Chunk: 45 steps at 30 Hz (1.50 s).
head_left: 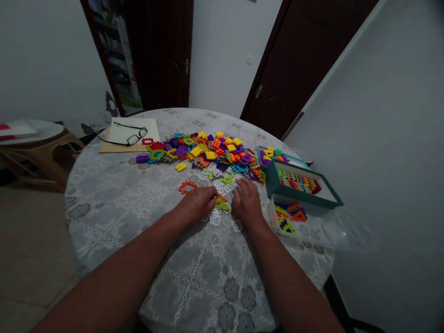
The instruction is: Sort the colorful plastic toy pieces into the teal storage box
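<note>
Both my hands rest on a round table [114,203] covered with a grey patterned cloth. My left hand [197,203] is curled, with its fingertips on a small green and orange assembly of plastic pieces [221,202]. My right hand [247,200] lies knuckles up beside that assembly, its fingers bent down among white square pieces [219,184]. What the right fingers hold is hidden. A heap of colourful interlocking pieces [208,151] spreads just beyond both hands. A red ring-shaped piece [187,187] lies left of my left hand.
A teal box [302,184] with sorted pieces stands right of my hands, a second teal tray [274,155] behind it, and a clear tray [289,216] in front. Glasses [133,138] lie on a notebook [120,134] at the far left. Dark doors and a side table [31,138] stand beyond.
</note>
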Each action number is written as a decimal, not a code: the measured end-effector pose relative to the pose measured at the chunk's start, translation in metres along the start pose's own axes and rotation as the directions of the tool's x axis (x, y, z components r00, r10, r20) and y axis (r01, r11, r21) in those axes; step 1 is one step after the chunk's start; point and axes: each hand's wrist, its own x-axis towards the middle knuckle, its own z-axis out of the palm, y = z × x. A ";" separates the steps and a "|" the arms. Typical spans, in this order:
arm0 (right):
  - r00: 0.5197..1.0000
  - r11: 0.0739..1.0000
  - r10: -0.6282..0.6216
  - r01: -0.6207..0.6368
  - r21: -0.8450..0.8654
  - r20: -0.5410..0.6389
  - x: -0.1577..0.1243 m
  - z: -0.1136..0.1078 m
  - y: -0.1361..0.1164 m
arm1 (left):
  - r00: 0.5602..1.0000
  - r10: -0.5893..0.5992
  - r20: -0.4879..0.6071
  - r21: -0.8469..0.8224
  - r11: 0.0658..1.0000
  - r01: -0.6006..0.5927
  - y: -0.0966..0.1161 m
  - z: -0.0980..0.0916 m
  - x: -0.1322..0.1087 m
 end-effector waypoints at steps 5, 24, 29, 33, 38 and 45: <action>0.978 0.950 0.207 -0.192 -0.248 0.036 0.001 0.007 0.019 | 0.999 0.032 0.014 0.052 0.998 -0.032 0.005 0.001 -0.001; 0.993 0.983 0.118 -0.114 0.144 -0.020 0.002 -0.020 0.005 | 0.981 -0.052 0.189 0.052 0.998 0.043 0.013 -0.002 -0.004; 0.933 0.839 0.211 -0.326 0.436 0.291 -0.002 -0.037 -0.010 | 0.980 -0.072 0.184 0.013 0.997 0.071 0.011 -0.002 -0.005; 0.884 0.782 0.169 -0.390 0.487 0.436 -0.004 -0.038 -0.008 | 0.981 -0.074 0.182 -0.017 0.997 0.078 0.010 -0.001 -0.005; 0.813 0.796 -0.023 -0.337 0.503 0.582 -0.008 -0.040 -0.002 | 0.979 -0.066 0.194 0.000 0.998 0.067 0.010 -0.003 -0.005; 0.840 0.891 -0.087 -0.175 0.419 0.536 -0.006 -0.041 -0.004 | 0.975 -0.051 0.215 0.056 0.998 0.040 0.015 -0.007 -0.004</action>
